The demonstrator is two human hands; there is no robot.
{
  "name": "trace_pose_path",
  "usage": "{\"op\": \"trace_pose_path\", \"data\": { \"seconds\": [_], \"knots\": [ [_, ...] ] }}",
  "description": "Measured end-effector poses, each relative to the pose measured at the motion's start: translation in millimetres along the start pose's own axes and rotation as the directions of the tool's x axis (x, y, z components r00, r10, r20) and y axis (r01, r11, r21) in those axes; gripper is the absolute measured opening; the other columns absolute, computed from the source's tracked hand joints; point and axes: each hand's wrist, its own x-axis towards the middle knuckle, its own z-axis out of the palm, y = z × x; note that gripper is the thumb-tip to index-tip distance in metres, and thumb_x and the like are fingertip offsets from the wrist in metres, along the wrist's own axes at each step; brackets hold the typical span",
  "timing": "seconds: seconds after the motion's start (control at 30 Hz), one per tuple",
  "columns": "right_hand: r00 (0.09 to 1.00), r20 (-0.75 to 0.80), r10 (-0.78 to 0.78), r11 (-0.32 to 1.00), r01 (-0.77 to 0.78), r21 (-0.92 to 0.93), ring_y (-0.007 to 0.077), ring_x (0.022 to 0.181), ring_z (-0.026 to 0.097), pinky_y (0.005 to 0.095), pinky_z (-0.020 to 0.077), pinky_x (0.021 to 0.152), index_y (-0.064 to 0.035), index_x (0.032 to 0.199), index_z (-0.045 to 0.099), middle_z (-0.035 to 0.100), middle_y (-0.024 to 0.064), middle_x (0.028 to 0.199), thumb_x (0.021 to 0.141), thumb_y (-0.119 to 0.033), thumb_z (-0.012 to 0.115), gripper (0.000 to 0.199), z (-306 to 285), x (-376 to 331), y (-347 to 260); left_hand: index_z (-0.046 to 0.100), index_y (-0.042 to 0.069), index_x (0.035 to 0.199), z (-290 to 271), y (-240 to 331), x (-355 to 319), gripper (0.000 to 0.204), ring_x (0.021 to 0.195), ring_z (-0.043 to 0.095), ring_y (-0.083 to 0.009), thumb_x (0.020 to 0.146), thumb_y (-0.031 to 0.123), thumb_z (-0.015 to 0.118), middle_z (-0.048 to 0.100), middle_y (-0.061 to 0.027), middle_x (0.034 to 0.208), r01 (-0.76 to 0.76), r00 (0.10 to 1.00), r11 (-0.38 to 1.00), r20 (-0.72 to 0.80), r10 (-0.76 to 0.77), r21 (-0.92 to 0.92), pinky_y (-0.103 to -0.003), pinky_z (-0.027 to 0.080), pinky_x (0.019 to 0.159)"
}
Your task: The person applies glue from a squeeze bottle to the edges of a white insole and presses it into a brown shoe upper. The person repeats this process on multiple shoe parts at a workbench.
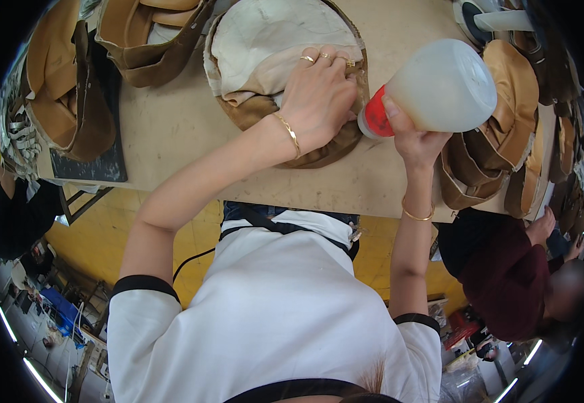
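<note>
Workbench (171,127): left hand (319,101) flat on bag (272,40); right hand (416,141) grips bottle (440,84) (tilted).

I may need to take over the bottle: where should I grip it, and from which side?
Probably grip the bottle around its wide translucent body, coming from the right, where that side is bare. It is tipped, with the red cap pointing left and down toward the round bag. The right hand already holds the neck by the cap, and the left hand presses the bag.
</note>
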Motion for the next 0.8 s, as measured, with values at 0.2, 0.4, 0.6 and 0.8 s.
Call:
{"op": "trace_pose_path", "data": {
  "seconds": [0.2, 0.4, 0.6, 0.8],
  "knots": [
    [0.977, 0.133, 0.167, 0.974, -0.184, 0.131, 0.0164, 0.075, 0.065, 0.0291, 0.0519, 0.069, 0.0022, 0.092, 0.064, 0.067, 0.0090, 0.085, 0.064, -0.013, 0.077, 0.034, -0.9, -1.5, -19.9, 0.065, 0.003, 0.086, -5.1, 4.2, -1.5, 0.026, 0.104, 0.048, -0.0275, 0.069, 0.023, 0.070, 0.058, -0.0133, 0.097, 0.033, 0.999, 0.999, -0.043, -0.032, 0.034, -0.037, 0.034, 0.087],
    [0.950, 0.185, 0.251, 0.935, -0.287, 0.207, 0.0158, 0.073, 0.065, 0.0285, 0.0519, 0.067, 0.0026, 0.092, 0.064, 0.068, 0.0087, 0.081, 0.068, -0.010, 0.073, 0.028, 10.3, -9.5, -37.4, 0.062, 0.006, 0.088, -34.0, 7.0, -48.1, 0.018, 0.099, 0.052, -0.0260, 0.075, 0.017, 0.067, 0.059, -0.0116, 0.096, 0.094, 0.984, 0.976, -0.131, -0.121, -0.195, -0.037, 0.041, 0.079],
    [0.918, 0.152, 0.365, 0.874, -0.395, 0.283, 0.0146, 0.072, 0.065, 0.0278, 0.0513, 0.067, 0.0019, 0.086, 0.064, 0.068, 0.0080, 0.080, 0.070, -0.007, 0.070, 0.020, 21.4, -19.2, -48.3, 0.057, 0.003, 0.083, -53.7, -1.7, -118.9, 0.016, 0.055, 0.050, -0.0089, 0.082, 0.014, 0.068, 0.057, -0.0036, 0.066, 0.535, 0.774, 0.597, 0.063, -0.630, -0.597, -0.024, 0.039, 0.049],
    [0.913, 0.174, 0.369, 0.863, -0.406, 0.301, 0.0149, 0.071, 0.065, 0.0277, 0.0513, 0.067, 0.0019, 0.086, 0.064, 0.067, 0.0082, 0.080, 0.070, -0.006, 0.070, 0.019, 30.8, -23.2, -51.1, 0.043, 0.004, 0.075, -24.7, 3.3, -140.8, 0.030, 0.061, 0.050, -0.0011, 0.088, 0.021, 0.064, 0.052, 0.0020, 0.061, 0.609, 0.583, 0.112, 0.348, -0.734, -0.785, -0.018, 0.040, 0.052]
  ]
}}
